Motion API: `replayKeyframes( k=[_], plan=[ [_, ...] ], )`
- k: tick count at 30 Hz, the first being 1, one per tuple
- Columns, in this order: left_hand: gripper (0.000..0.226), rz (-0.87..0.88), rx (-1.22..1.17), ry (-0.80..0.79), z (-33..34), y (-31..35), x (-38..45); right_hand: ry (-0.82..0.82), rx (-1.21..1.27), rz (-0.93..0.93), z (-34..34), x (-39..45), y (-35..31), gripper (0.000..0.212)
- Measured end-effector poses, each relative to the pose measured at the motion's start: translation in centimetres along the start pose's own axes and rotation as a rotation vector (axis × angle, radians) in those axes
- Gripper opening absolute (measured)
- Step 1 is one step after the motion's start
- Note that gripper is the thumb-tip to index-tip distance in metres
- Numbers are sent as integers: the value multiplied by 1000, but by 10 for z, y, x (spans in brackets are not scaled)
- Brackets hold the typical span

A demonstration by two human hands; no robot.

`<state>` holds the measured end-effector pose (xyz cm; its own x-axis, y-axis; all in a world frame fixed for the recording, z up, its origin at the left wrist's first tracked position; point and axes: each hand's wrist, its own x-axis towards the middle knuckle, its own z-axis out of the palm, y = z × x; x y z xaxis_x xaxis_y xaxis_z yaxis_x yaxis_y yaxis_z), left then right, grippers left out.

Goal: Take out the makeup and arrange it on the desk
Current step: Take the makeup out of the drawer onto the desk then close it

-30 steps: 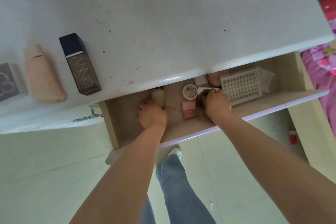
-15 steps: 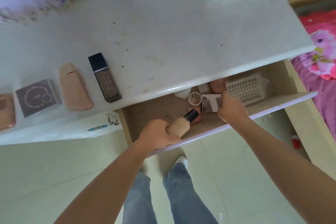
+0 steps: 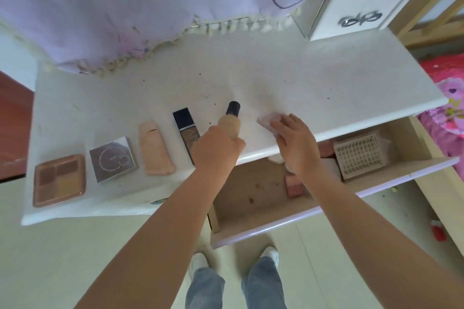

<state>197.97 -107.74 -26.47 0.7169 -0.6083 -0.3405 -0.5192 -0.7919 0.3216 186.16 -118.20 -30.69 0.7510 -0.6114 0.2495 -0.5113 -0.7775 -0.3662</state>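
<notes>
My left hand (image 3: 216,150) is closed around a beige foundation tube with a dark cap (image 3: 232,114), held just above the white desk (image 3: 326,88) to the right of the dark foundation bottle (image 3: 187,130). My right hand (image 3: 293,143) holds a small pale palette (image 3: 266,120), blurred, against the desk near its front edge. A row lies on the desk to the left: a brown eyeshadow palette (image 3: 59,180), a grey square box (image 3: 113,159) and a beige tube (image 3: 154,150). Below the desk, the drawer (image 3: 251,190) stands open.
Inside the drawer lie a pink blush compact (image 3: 293,187), a tray of false lashes (image 3: 359,155) and a pink item (image 3: 326,150), partly hidden by my right arm. A lilac cloth (image 3: 125,7) hangs over the desk's back. A small white cabinet (image 3: 356,12) stands at back right.
Both hands came up out of the drawer onto the desk. The left carried the dark-capped beige tube, the right the small palette. The camera tilted up, showing more of the desk.
</notes>
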Motion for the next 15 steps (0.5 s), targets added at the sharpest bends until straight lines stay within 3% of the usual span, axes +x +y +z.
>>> replayKeyframes(
  k=[3,7,11,15],
  plan=[
    [43,77,197,19,8,-13,3,-131,-98,4,19,-6,-8,31],
    [67,73,247,-49,8,-7,8,-24,-118,-25,20,-2,-12,28],
    [65,143,243,-58,3,-2,4,-38,-116,-50,15,0,-6,27],
    [59,220,363,-101,5,-6,0,-96,-99,-26,17,-10,-7,50]
  ],
)
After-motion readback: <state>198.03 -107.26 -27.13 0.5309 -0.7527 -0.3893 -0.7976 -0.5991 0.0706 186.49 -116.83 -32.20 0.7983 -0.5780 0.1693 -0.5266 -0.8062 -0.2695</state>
